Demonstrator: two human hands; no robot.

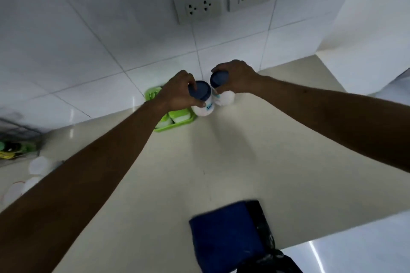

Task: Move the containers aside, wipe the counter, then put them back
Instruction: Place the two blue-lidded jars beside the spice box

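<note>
Two white jars with dark blue lids stand side by side at the back of the cream counter [221, 162], against the tiled wall. My left hand [177, 93] grips the left jar [203, 102] around its lid; a blue label shows on its side. My right hand [237, 78] grips the right jar [223, 93] from above and the right. A folded dark blue cloth [224, 232] lies at the counter's front edge. A green tray [175, 125] with white, green-lidded containers sits just left of the jars, partly hidden by my left wrist.
Two wall sockets [197, 6] sit on the tiles above the jars. At far left a wire rack [17, 139] holds green items, with white lids or cups [37, 165] on the counter beside it. The counter's right side ends at a white wall corner.
</note>
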